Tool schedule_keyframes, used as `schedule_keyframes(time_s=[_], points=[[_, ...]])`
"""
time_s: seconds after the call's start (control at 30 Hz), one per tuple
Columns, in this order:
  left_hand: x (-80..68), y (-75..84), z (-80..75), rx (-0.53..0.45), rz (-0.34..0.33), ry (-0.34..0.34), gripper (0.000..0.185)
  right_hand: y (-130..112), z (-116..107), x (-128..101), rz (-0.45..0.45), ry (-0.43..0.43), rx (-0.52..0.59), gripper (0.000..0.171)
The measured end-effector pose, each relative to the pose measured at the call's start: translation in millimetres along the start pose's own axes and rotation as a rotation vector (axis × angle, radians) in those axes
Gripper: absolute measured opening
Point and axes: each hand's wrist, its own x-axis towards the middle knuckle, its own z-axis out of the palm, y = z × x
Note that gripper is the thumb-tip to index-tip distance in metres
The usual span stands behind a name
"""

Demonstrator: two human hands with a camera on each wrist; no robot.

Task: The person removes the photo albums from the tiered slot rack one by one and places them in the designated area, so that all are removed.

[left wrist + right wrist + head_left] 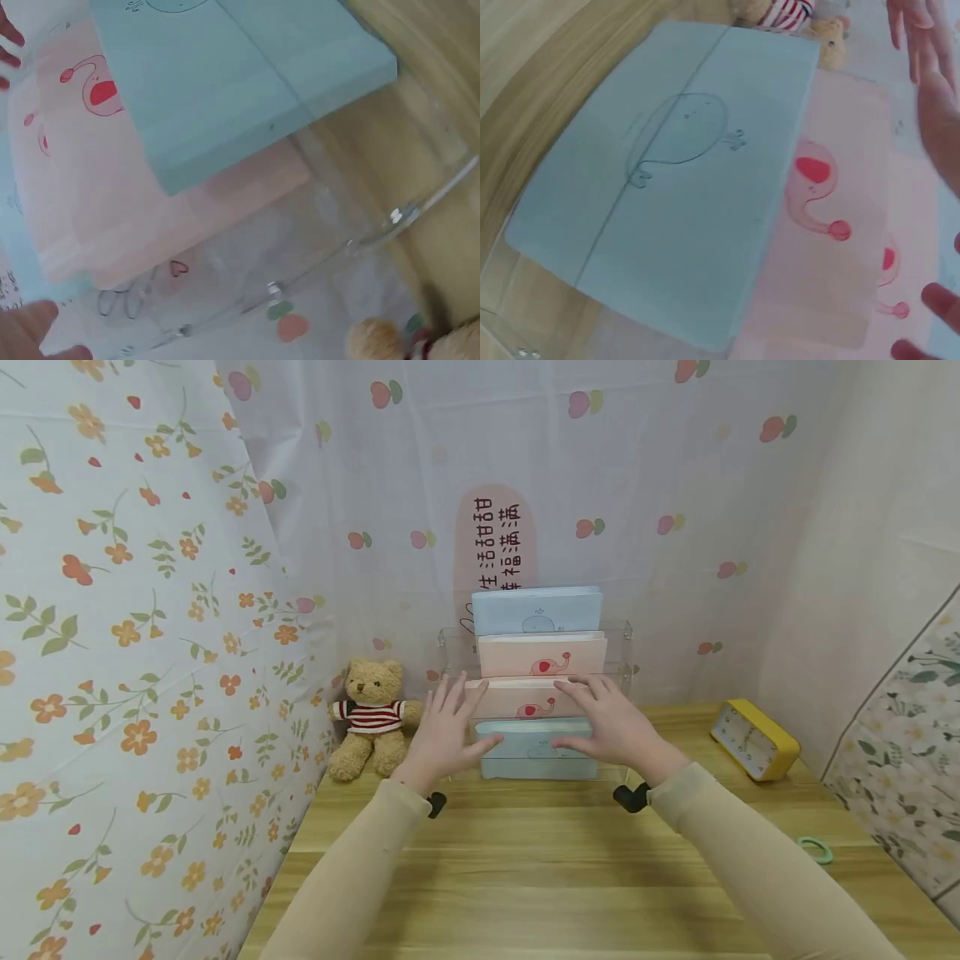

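Note:
A clear acrylic tiered rack (627, 635) stands at the back of the wooden table (525, 860). It holds a blue notebook (537, 610) at the top, two pink ones (542, 653) below, and a blue notebook (537, 752) in front. My left hand (448, 727) and right hand (609, 720) are both spread flat at the rack's lower tiers, fingers straight, thumbs by the front blue notebook (247, 82). Neither hand grips anything. The right wrist view shows the whale drawing on that blue notebook (682, 172) and the pink one (832, 225) behind it.
A teddy bear (371, 718) in a striped shirt sits left of the rack against the flowered cloth wall. A yellow clock (753, 739) lies at the right, and a green ring (815, 849) lies nearer the right edge. Cloth walls close in the left, back and right.

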Motion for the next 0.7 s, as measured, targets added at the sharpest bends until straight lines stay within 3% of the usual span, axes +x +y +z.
schedule_keyframes(time_s=[0.13, 0.27, 0.5, 0.7], points=[[-9.9, -6.9, 14.9, -0.151, -0.131, 0.121, 0.092, 5.9, 12.4, -4.7, 0.036, 0.099, 0.021, 0.081], [-22.5, -10.8, 27.9, -0.323, -0.279, 0.184, 0.089, 12.3, 26.2, -13.3, 0.089, 0.146, 0.065, 0.071], [-42.4, -19.3, 63.1, -0.588, -0.485, 0.218, 0.085, 18.2, 46.3, -27.7, 0.293, 0.105, 0.178, 0.071], [-47.8, -24.0, 89.4, -0.691, -0.593, 0.27, 0.081, 21.0, 59.1, -33.5, 0.368, 0.12, 0.197, 0.069]])
